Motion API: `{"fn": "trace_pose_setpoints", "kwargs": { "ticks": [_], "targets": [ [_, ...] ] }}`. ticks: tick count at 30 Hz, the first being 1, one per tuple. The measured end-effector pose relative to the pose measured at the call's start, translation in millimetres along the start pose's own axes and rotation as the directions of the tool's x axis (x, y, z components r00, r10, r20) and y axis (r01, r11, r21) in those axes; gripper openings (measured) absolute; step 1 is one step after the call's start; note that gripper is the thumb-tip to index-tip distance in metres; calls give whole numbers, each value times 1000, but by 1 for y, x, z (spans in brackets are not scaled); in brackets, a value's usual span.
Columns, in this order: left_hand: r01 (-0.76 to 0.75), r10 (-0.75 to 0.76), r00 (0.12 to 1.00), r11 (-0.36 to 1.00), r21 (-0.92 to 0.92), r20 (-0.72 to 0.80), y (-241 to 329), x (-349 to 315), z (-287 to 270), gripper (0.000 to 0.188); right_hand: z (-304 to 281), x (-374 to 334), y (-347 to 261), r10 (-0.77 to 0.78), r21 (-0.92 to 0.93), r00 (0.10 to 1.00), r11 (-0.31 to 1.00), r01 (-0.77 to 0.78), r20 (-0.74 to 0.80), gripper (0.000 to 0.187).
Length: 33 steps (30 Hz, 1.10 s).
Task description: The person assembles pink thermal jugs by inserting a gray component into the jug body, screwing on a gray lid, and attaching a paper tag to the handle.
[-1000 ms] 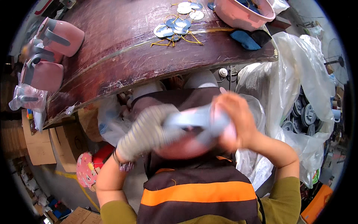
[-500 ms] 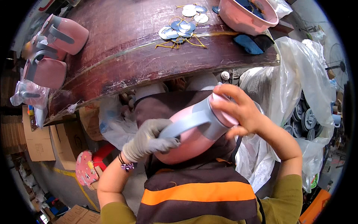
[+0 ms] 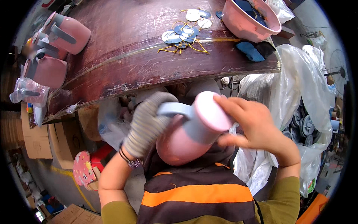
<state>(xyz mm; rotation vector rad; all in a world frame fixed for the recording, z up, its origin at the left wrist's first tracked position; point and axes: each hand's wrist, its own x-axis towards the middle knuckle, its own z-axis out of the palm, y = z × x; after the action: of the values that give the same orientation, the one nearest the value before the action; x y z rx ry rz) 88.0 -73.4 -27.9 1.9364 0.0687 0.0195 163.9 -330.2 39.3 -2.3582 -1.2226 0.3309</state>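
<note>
A pink jug (image 3: pixel 182 143) with a grey collar and handle is tilted over my lap, its round pink lid (image 3: pixel 212 111) turned up toward me. My left hand (image 3: pixel 149 121), in a striped grey knit glove, is closed on the grey handle (image 3: pixel 175 109); part of its fingers is hidden. Bare and slightly blurred, my right hand (image 3: pixel 255 125) curves round the lid's right side, with the fingers at its far edge and the thumb nearer me. The dark apron (image 3: pixel 197 178) with an orange band lies beneath the jug.
Similar pink jugs (image 3: pixel 72 35) stand at the table's left. Round tags with yellow strings (image 3: pixel 182 35) lie on the dark red table (image 3: pixel 123 48). A pink basin (image 3: pixel 250 24) and a blue-black cloth (image 3: pixel 253 51) are at its right. A plastic bag of grey lids (image 3: pixel 307 125) stands right; cardboard boxes (image 3: pixel 37 142) left.
The jug has turned more upright, so its lid top now faces me. My left hand has moved up with the handle, and my right hand has shifted from over the lid to its right side.
</note>
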Motion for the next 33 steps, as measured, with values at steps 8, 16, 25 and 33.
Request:
{"fn": "trace_pose_setpoints", "kwargs": {
  "ticks": [8, 16, 25, 33],
  "targets": [
    [139, 12, 917, 928, -345, 400, -3, 18, -7, 18, 11, 11, -28, -594, 134, 791, 780, 611, -144, 51],
    [-11, 104, 912, 973, -231, 397, 10, 20, 15, 14, 26, 19, -58, -697, 245, 705, 667, 704, -132, 54],
    [739, -316, 572, 598, -309, 757, 59, -14, -30, 35, 30, 56, 25, -83, 672, 996, 739, 42, 28, 54],
    [747, -382, 665, 336, -573, 642, 40, -42, -4, 38, 35, 178, 126, 191, 412, 958, 907, -88, -215, 35]
  ]
}}
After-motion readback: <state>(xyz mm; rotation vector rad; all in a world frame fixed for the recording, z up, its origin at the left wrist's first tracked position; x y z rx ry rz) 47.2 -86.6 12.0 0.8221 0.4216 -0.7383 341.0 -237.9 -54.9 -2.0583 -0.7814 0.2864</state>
